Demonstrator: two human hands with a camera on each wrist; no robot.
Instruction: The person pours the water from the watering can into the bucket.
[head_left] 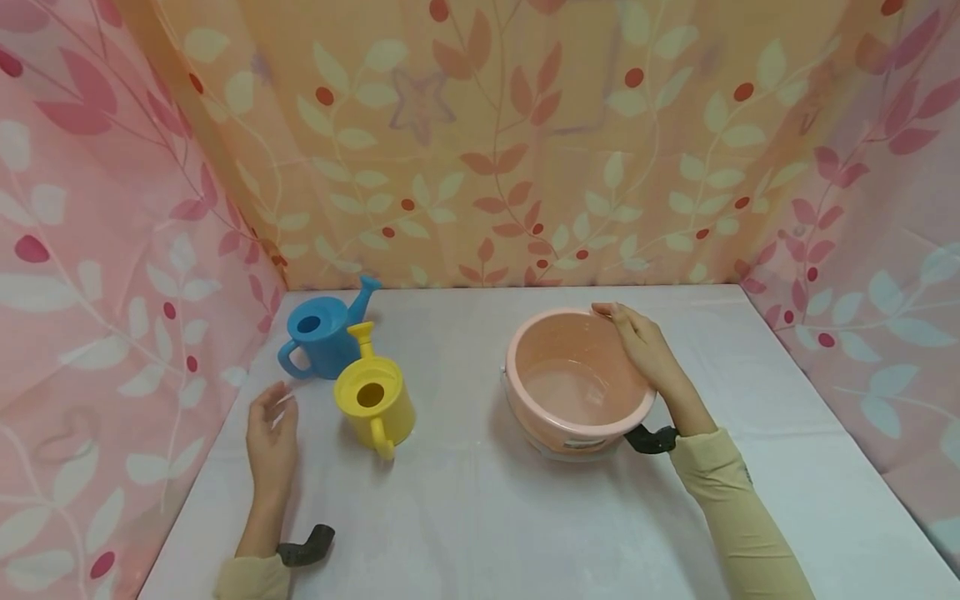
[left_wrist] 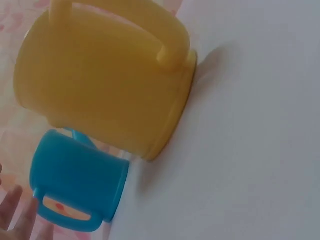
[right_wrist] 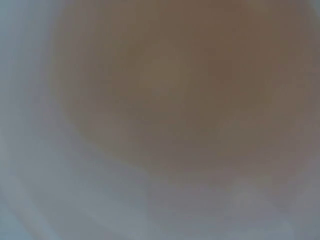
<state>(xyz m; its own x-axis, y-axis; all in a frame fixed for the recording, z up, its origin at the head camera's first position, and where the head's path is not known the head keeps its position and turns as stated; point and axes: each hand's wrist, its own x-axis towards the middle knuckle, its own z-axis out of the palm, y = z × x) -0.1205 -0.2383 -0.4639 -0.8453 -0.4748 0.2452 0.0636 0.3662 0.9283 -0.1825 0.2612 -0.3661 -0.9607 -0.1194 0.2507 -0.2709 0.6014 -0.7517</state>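
Note:
A pink bucket stands on the right half of the table, its open mouth tipped toward the head camera. My right hand grips its right rim, with fingers reaching along the far edge. In the right wrist view the bucket is only a blurred, brownish-pink surface. On the left, my left hand hovers with loosely bent fingers and holds nothing. Just beyond its fingertips is a blue watering can, handle toward the hand. A yellow watering can stands to the hand's right, its handle facing the near side.
White cloth covers the table. Pink leaf-patterned curtains hang at both sides, and an orange one hangs behind the far edge. A dark curved mount sits at each wrist, with the right one close beside the bucket.

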